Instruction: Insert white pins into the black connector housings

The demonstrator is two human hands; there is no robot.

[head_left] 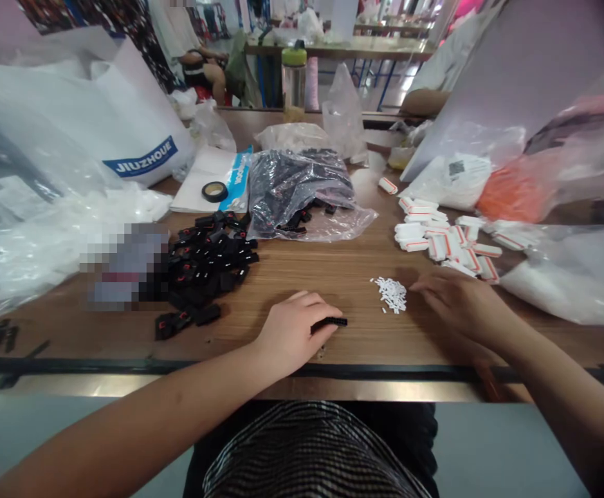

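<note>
Near the front of the wooden table, my left hand is closed around a black plastic connector with rows of small holes along its visible face. To its right lies a small heap of tiny white pegs. Just right of that heap is my right hand, its fingers pointing at the pegs. Motion smears those fingertips, and whether they pinch anything is not visible. A pile of black connectors, some with red marks, lies to the left of my left hand.
White pieces with orange-red edges are heaped beyond my right hand. A clear bag of black parts lies at the back middle, beside a roll of black tape. White sacks and plastic bags flank both sides. A bottle stands behind.
</note>
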